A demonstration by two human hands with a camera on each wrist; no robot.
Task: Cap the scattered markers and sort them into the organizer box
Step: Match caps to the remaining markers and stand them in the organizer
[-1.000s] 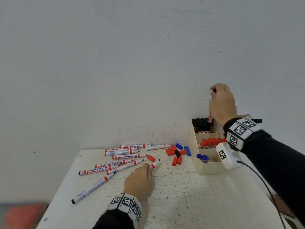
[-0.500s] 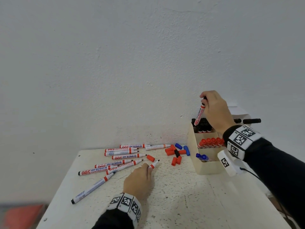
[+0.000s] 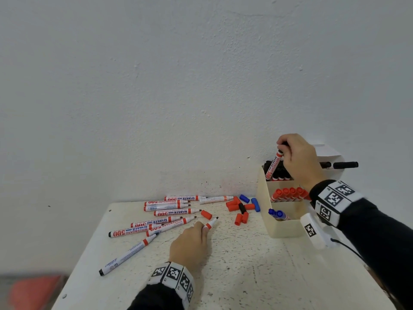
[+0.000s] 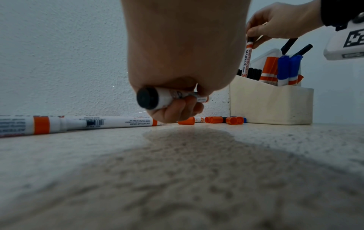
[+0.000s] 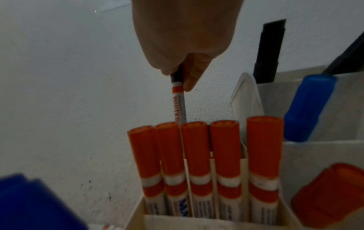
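A cream organizer box [image 3: 277, 227] stands at the table's right, with black-capped markers in its back compartment, red-capped markers [image 3: 288, 194] in the middle and blue ones [image 3: 277, 214] in front. My right hand [image 3: 283, 151] pinches a black-capped whiteboard marker [image 3: 273, 164] by its cap, tilted, its lower end among the black caps. In the right wrist view this marker [image 5: 178, 101] hangs from the right hand [image 5: 183, 77] behind the red caps [image 5: 197, 155]. My left hand [image 3: 202, 228] rests on the table and grips an uncapped marker [image 3: 211, 223], whose black end [image 4: 147, 99] faces the left wrist camera.
Several uncapped markers [image 3: 165, 206] lie at the table's back left, one more [image 3: 127, 256] nearer the left edge. Loose red, blue and black caps [image 3: 239, 209] lie beside the box. A white container [image 3: 328, 153] with black markers [image 3: 345, 164] stands behind the box, against the wall.
My right hand has come down and the black-capped marker has tilted and sunk toward the back compartment. The left hand has stayed where it was.
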